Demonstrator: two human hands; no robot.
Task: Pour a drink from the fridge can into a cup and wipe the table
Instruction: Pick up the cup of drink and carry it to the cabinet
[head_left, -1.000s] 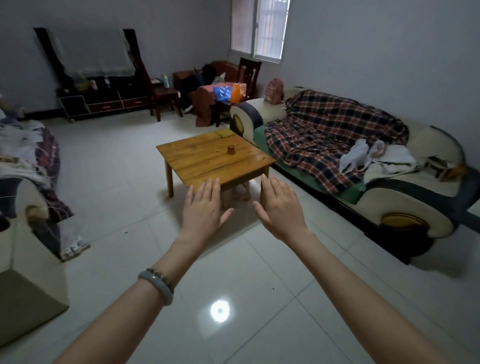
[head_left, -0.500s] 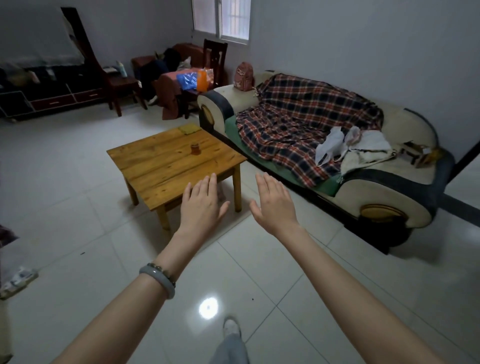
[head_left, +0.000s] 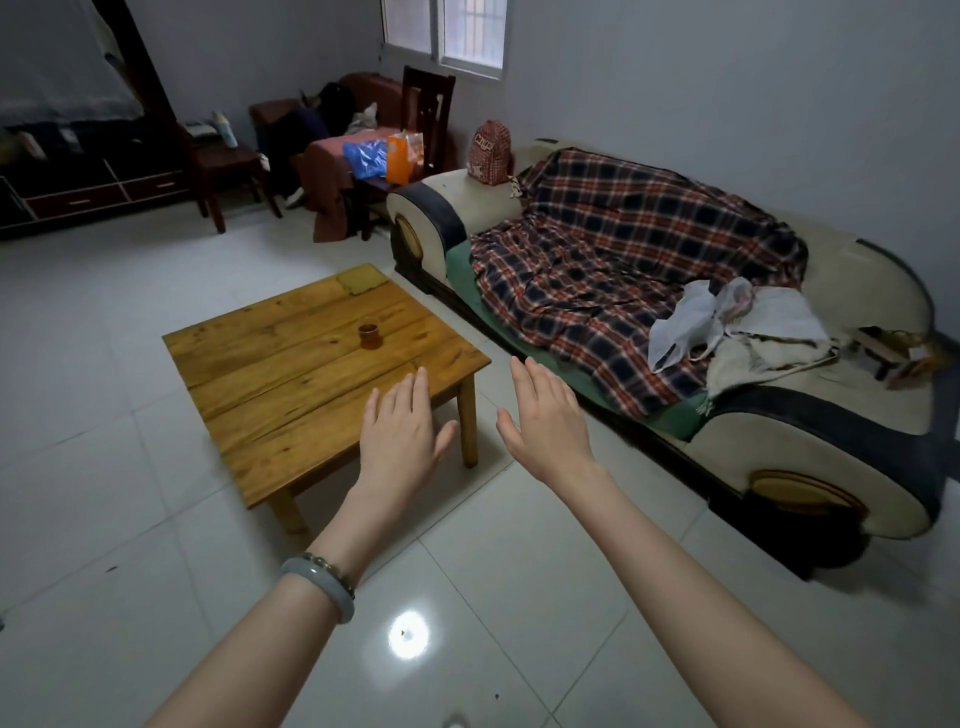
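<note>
A low wooden table (head_left: 291, 374) stands on the white tiled floor ahead of me. A small brownish glass cup (head_left: 370, 335) stands upright near the table's middle. A yellowish cloth (head_left: 362, 279) lies flat at the table's far corner. My left hand (head_left: 402, 431) is stretched out flat, palm down, over the table's near right corner, holding nothing. My right hand (head_left: 545, 415) is also flat and empty, just right of the table, above the floor. No can and no fridge are in sight.
A cream and black sofa (head_left: 810, 415) with a plaid blanket (head_left: 623, 270) and plastic bags (head_left: 691, 322) runs along the right wall. Dark chairs (head_left: 228, 171) and a cluttered stand (head_left: 374, 161) sit at the back. A dark cabinet (head_left: 78, 192) stands at the back left.
The view has swung left to right and come closer to the table; the table now sits nearer and further left. Both hands stay flat and empty in front of me.
</note>
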